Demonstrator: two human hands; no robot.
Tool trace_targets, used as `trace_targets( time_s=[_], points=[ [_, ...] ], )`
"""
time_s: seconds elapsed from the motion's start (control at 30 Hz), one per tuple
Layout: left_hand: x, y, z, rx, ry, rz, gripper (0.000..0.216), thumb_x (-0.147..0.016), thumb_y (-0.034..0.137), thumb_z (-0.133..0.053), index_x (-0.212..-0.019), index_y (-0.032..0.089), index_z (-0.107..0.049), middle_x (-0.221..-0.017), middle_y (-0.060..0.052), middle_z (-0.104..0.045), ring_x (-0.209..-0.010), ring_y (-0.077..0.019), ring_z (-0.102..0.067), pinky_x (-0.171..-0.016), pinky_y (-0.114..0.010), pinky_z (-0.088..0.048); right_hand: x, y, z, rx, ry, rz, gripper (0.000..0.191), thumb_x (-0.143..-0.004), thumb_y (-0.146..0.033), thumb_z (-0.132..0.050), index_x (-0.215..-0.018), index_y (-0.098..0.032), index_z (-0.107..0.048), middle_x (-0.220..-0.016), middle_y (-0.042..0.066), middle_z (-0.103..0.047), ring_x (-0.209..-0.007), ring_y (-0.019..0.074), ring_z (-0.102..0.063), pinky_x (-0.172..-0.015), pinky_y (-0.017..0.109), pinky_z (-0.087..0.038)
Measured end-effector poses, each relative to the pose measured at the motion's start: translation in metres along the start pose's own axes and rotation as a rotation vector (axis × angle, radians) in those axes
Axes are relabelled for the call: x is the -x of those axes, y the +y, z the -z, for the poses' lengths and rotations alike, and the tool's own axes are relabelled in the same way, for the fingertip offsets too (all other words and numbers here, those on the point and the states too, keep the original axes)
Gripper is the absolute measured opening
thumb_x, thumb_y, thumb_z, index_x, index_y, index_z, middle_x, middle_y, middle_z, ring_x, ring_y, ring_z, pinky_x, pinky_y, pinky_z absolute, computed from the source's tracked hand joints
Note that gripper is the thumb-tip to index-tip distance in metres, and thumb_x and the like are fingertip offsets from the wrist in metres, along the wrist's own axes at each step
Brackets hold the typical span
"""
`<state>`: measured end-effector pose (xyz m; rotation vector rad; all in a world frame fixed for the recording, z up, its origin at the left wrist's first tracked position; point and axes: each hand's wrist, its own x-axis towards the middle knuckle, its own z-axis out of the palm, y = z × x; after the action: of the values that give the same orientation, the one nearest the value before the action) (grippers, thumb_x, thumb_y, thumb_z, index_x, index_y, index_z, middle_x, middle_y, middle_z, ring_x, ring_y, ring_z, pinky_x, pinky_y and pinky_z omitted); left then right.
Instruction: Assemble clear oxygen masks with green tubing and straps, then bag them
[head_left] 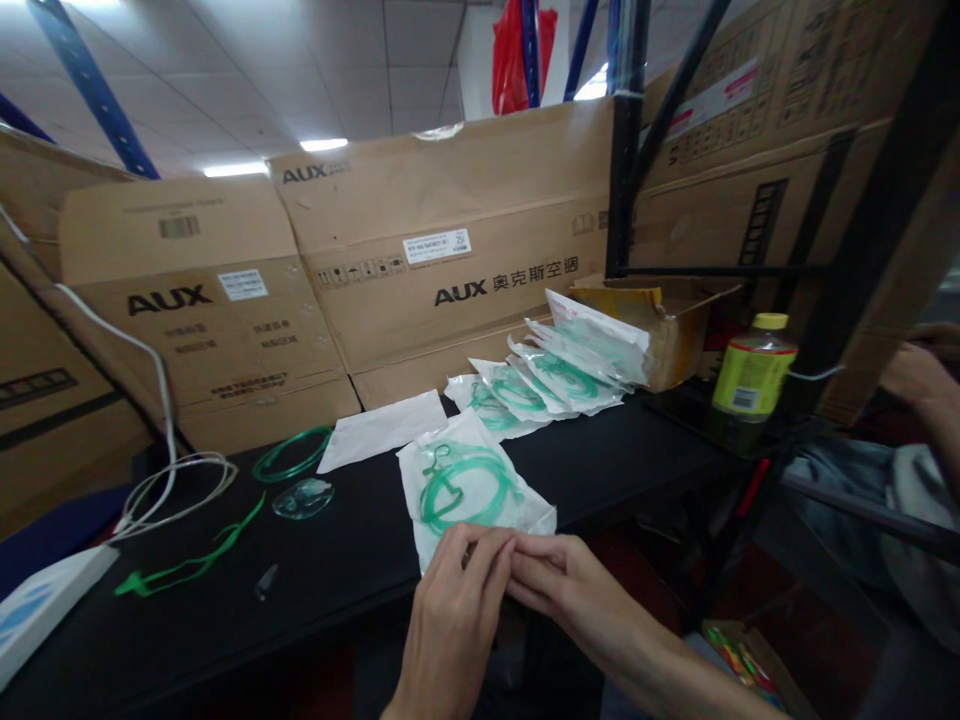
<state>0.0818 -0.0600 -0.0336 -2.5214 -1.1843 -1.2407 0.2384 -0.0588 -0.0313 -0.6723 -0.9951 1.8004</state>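
Note:
A clear-and-white pouch (pixel 529 510) with coiled green tubing (pixel 469 490) inside lies at the front edge of the black table. My left hand (pixel 457 600) and my right hand (pixel 566 580) meet at its near edge, fingertips pinched together on it. The exact grip is partly hidden by my fingers. Left of the pouch lie a white paper sheet (pixel 382 430), a loose green tube coil (pixel 292 456), a clear plastic mask (pixel 303 498), a green strap (pixel 195 565) and a small clear plastic piece (pixel 265 582). Several similar pouches (pixel 566 375) overlap in a row behind.
AUX cardboard boxes (pixel 465 220) wall off the table's back. A power strip (pixel 52 600) with a white cable sits at the left. At right stand an open carton (pixel 682 335), a yellow-capped bottle (pixel 754 368) and a black rack post (pixel 622 150). Another person's arm (pixel 926 385) shows far right.

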Motion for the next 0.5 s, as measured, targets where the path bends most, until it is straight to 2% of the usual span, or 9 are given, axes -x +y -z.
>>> trace_targets(
  time_s=[0.1, 0.2, 0.33, 0.43, 0.5],
  points=[
    [0.003, 0.001, 0.001, -0.112, -0.084, -0.065, 0.024, -0.105, 0.020, -0.043, -0.112, 0.019, -0.066, -0.092, -0.005, -0.066, -0.082, -0.0191, -0.064, -0.073, -0.032, -0.056, 0.019, 0.008, 0.023, 0.076, 0.161, -0.086, 0.053, -0.070, -0.058, -0.084, -0.091, -0.010, -0.078, -0.084, 0.012, -0.076, -0.074, 0.0214, -0.074, -0.076, 0.034, -0.059],
    [0.006, 0.002, 0.002, -0.212, -0.132, -0.140, 0.028, -0.105, 0.019, -0.039, -0.109, 0.019, -0.067, -0.092, -0.005, -0.068, -0.080, -0.0211, -0.063, -0.072, -0.035, -0.054, 0.029, 0.019, 0.035, 0.019, 0.355, -0.128, 0.057, -0.071, -0.065, -0.081, -0.086, -0.011, -0.076, -0.076, 0.010, -0.074, -0.068, 0.0215, -0.073, -0.067, 0.034, -0.060],
    [0.012, 0.001, 0.001, -0.254, -0.182, -0.196, 0.032, -0.106, 0.020, -0.035, -0.106, 0.021, -0.067, -0.090, -0.004, -0.068, -0.076, -0.0214, -0.062, -0.068, -0.034, -0.051, 0.027, 0.025, 0.020, -0.093, 0.348, -0.162, 0.060, -0.070, -0.068, -0.079, -0.099, -0.015, -0.075, -0.088, 0.009, -0.075, -0.080, 0.0232, -0.073, -0.073, 0.038, -0.060],
    [0.015, -0.006, 0.000, -0.275, -0.174, -0.258, 0.033, -0.106, 0.019, -0.034, -0.108, 0.022, -0.066, -0.090, -0.003, -0.070, -0.077, -0.0206, -0.064, -0.069, -0.033, -0.049, 0.017, 0.029, 0.006, -0.132, 0.325, -0.080, 0.063, -0.067, -0.065, -0.084, -0.107, -0.016, -0.074, -0.092, 0.008, -0.075, -0.081, 0.0220, -0.073, -0.078, 0.038, -0.059],
    [0.016, -0.011, -0.001, -0.291, -0.149, -0.309, 0.031, -0.105, 0.018, -0.036, -0.109, 0.022, -0.067, -0.090, -0.002, -0.071, -0.078, -0.0195, -0.065, -0.070, -0.031, -0.049, 0.010, 0.036, 0.004, -0.131, 0.357, -0.026, 0.066, -0.063, -0.062, -0.087, -0.106, -0.014, -0.075, -0.096, 0.010, -0.076, -0.083, 0.0228, -0.072, -0.078, 0.037, -0.058]
  ],
)
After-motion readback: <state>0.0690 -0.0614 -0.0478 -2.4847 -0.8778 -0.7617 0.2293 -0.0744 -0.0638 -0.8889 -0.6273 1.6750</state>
